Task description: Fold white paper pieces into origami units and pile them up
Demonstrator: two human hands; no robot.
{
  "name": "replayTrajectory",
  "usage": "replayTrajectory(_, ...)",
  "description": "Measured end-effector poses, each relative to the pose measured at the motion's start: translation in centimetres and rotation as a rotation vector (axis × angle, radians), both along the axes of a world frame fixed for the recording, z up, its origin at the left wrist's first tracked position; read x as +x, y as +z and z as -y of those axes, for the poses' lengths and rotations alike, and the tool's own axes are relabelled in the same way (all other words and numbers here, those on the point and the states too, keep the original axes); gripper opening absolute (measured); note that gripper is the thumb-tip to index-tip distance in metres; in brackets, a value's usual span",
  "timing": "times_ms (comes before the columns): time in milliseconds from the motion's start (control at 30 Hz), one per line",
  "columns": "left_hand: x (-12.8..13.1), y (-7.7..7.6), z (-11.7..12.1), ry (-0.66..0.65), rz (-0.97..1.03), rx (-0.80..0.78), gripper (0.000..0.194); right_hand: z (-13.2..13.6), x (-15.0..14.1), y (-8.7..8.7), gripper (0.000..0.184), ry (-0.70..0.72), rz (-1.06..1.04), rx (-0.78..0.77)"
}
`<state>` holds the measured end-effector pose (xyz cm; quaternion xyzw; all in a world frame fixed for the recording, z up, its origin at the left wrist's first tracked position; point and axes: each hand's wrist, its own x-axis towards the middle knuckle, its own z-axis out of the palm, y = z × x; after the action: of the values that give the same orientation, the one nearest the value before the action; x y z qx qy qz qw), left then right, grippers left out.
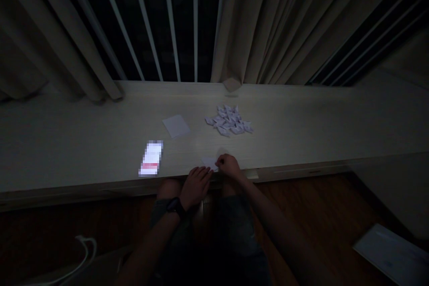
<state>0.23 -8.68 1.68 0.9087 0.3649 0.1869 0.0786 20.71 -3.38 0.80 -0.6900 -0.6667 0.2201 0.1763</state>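
Observation:
A small piece of white paper lies at the front edge of the pale ledge. My right hand is closed in a pinch at its right side. With a dark watch at the wrist, my left hand lies at the paper's near left corner, its fingers stretched out and fairly flat. Beyond both hands, a pile of folded white paper pieces rests on the ledge. To the left of the pile is a stack of square white paper. Dim light hides the fine folds.
A lit phone with a blurred screen lies on the ledge to the left. Curtains and a barred window stand behind. Below are my knees, a white cord and a flat pale object at the lower right.

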Motion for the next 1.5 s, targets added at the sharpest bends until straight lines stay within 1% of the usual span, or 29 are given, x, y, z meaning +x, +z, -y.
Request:
replayTrajectory(100,0.2,0.0,0.1,0.006,0.001,0.010,0.042,0.3,-0.2,0.1,0.012,-0.017,0.023,0.005)
replayTrajectory(233,0.3,0.1,0.1,0.004,0.013,0.005,0.042,0.2,-0.2,0.2,0.013,-0.005,0.033,-0.002)
replayTrajectory(367,0.0,-0.3,-0.1,-0.020,0.020,-0.001,0.041,0.0,-0.2,0.3,0.011,0.001,0.027,0.000)
replayTrajectory(467,-0.1,-0.4,-0.7,-0.049,0.032,0.011,0.041,-0.1,-0.1,0.4,0.010,0.009,0.024,0.002)
replayTrajectory(533,0.0,-0.3,-1.2,-0.054,0.033,0.014,0.040,-0.2,-0.1,0.4,0.010,0.023,0.026,0.006)
replayTrajectory(667,-0.1,0.2,-2.2,-0.064,-0.015,0.019,0.042,-0.2,-0.2,0.5,0.010,0.060,0.059,0.027)
replayTrajectory(767,-0.5,0.1,-2.5,-0.080,-0.045,0.015,0.044,-0.2,-0.2,0.7,0.011,0.087,0.097,0.031)
replayTrajectory(1067,-1.3,-0.4,-2.4,-0.082,-0.022,-0.002,0.048,-0.1,-0.3,1.6,0.015,0.138,0.153,-0.014)
replayTrajectory(1233,-1.6,-0.8,-2.6,-0.099,-0.010,-0.010,0.046,0.0,-0.4,1.6,0.016,0.148,0.159,-0.003)
replayTrajectory(1367,-1.3,-0.6,-2.7,-0.068,-0.005,-0.001,0.040,0.2,-0.5,1.5,0.014,0.150,0.164,0.023)
replayTrajectory(1500,-1.0,-0.3,-2.8,-0.056,-0.003,-0.002,0.043,0.2,-0.4,1.7,0.014,0.164,0.175,0.029)
